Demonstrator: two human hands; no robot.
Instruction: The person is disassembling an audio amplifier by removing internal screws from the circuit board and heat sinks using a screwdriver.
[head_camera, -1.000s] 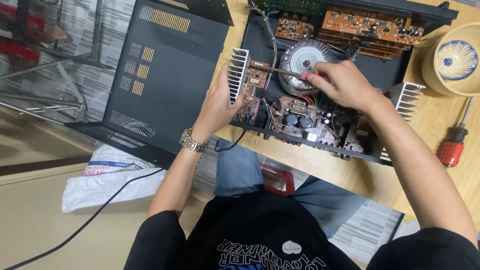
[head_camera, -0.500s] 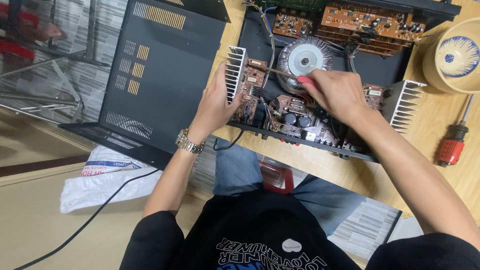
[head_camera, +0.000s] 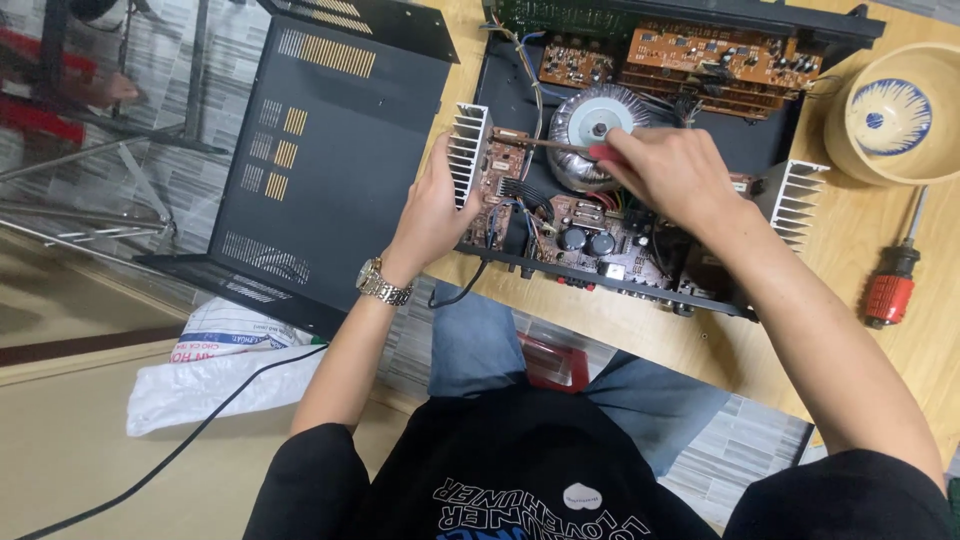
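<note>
The right hand (head_camera: 670, 170) has swung its red-handled screwdriver (head_camera: 555, 146) back across the toroidal transformer (head_camera: 588, 140), fingers clamped on it, tip toward the left circuit board (head_camera: 500, 185) the left hand (head_camera: 432, 215) steadies, fingers loosely spread against the heatsink (head_camera: 468, 155)

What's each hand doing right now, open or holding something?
Left hand: open, fingers resting against the left heat sink.
Right hand: closed on the red-handled screwdriver, its tip at the circuit board.
</note>
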